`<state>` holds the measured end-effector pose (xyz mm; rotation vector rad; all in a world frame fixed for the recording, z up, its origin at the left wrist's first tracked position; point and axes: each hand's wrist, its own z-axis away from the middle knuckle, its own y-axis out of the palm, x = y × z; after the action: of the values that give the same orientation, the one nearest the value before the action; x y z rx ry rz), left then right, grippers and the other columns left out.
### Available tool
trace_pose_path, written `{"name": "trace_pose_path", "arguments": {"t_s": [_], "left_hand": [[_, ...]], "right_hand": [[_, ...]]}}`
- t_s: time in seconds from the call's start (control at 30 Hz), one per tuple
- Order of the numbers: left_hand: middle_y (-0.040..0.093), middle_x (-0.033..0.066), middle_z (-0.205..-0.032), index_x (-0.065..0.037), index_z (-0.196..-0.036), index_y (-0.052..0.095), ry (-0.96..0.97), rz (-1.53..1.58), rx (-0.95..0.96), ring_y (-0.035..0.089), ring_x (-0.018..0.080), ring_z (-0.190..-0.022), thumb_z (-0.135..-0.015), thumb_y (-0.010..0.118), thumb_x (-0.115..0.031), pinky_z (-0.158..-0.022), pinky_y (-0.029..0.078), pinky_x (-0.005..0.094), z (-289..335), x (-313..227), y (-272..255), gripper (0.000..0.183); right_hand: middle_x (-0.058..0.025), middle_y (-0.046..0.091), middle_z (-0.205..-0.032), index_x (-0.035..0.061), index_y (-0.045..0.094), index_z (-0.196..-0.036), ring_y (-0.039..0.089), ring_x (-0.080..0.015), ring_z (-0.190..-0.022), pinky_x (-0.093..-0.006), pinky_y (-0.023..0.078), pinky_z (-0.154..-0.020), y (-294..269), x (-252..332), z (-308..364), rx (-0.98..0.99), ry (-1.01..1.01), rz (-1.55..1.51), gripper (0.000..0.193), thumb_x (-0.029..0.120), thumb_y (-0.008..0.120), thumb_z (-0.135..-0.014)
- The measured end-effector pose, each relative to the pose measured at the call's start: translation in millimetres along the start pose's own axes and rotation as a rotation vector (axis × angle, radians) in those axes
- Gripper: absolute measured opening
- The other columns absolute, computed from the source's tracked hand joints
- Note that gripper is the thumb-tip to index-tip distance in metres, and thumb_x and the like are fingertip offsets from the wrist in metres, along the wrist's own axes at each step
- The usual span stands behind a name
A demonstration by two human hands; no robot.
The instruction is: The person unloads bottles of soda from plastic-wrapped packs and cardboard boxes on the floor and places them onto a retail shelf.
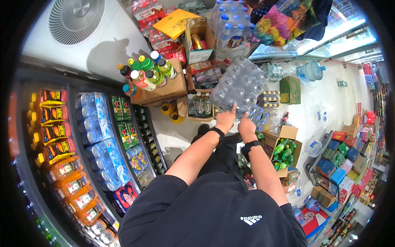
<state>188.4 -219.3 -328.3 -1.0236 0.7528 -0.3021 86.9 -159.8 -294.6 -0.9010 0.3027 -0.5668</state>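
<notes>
A shrink-wrapped pack of clear bottles with pale caps (238, 82) lies in front of me. Both hands are at its near edge. My left hand (224, 121) has its index finger stretched along the pack, the other fingers curled in at the plastic wrap. Close on its right, my right hand (247, 127) is held much the same way, index finger forward and the rest closed at the wrap. What the curled fingers pinch is partly hidden. Blue-capped bottles (256, 115) show just beyond my right hand.
An open carton of green bottles (284, 152) stands right of my forearm. Loose drink bottles (144, 78) top a cardboard box (164, 87) at left. A stocked fridge shelf (98, 136) lines the left side. Water jugs (310, 72) and a loaded cart (337, 156) are at right.
</notes>
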Motion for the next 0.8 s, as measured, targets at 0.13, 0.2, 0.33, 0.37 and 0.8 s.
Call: {"name": "trace_pose_path", "arguments": {"t_s": [0.13, 0.2, 0.33, 0.37, 0.8], "left_hand": [[0.064, 0.0158, -0.082, -0.013, -0.144, 0.009, -0.022, -0.017, -0.078, 0.063, 0.0313, -0.069, -0.076, 0.049, -0.009, -0.057, 0.048, 0.045, 3, 0, 14, 0.079], [0.064, 0.0164, -0.081, -0.014, -0.144, 0.003, 0.009, -0.018, -0.047, 0.063, 0.0314, -0.067, -0.077, 0.048, -0.009, -0.056, 0.047, 0.0454, 2, -2, 14, 0.081], [0.066, 0.018, -0.082, -0.012, -0.142, -0.009, -0.022, -0.015, 0.142, 0.064, 0.0315, -0.068, -0.079, 0.047, -0.01, -0.058, 0.047, 0.0458, -9, 4, 8, 0.085], [0.065, 0.0185, -0.087, -0.011, -0.142, -0.011, -0.034, -0.024, 0.238, 0.065, 0.0311, -0.074, -0.079, 0.047, -0.01, -0.062, 0.048, 0.0448, -11, -4, -3, 0.086], [0.061, 0.0211, -0.102, -0.014, -0.142, 0.019, 0.067, -0.256, 0.376, 0.061, 0.0345, -0.093, -0.078, 0.051, -0.017, -0.078, 0.048, 0.0447, -22, -11, -59, 0.071]], "right_hand": [[-0.0247, 0.061, -0.099, -0.0024, 0.021, -0.138, 0.063, -0.0362, -0.088, -0.0423, 0.051, -0.076, -1, -2, 0, 0.006, 0.04, -0.036, 0.065, 0.015, 0.047, -0.081], [-0.025, 0.061, -0.099, 0.0019, 0.02, -0.139, 0.062, -0.0368, -0.089, -0.0433, 0.05, -0.077, -6, -6, 4, 0.026, 0.038, -0.067, 0.067, 0.015, 0.049, -0.08], [-0.0224, 0.061, -0.101, 0.0113, 0.016, -0.142, 0.062, -0.0362, -0.091, -0.0441, 0.049, -0.078, -3, -11, 4, 0.038, 0.058, -0.118, 0.073, 0.014, 0.051, -0.078], [-0.0218, 0.062, -0.1, 0.0157, 0.015, -0.143, 0.062, -0.0354, -0.09, -0.0441, 0.05, -0.077, -2, -18, 8, 0.038, 0.076, -0.136, 0.074, 0.013, 0.051, -0.078], [-0.017, 0.063, -0.097, 0.0191, 0.025, -0.141, 0.063, -0.031, -0.085, -0.0411, 0.05, -0.073, 3, -25, 23, -0.063, 0.071, -0.405, 0.067, 0.009, 0.047, -0.079]]}}
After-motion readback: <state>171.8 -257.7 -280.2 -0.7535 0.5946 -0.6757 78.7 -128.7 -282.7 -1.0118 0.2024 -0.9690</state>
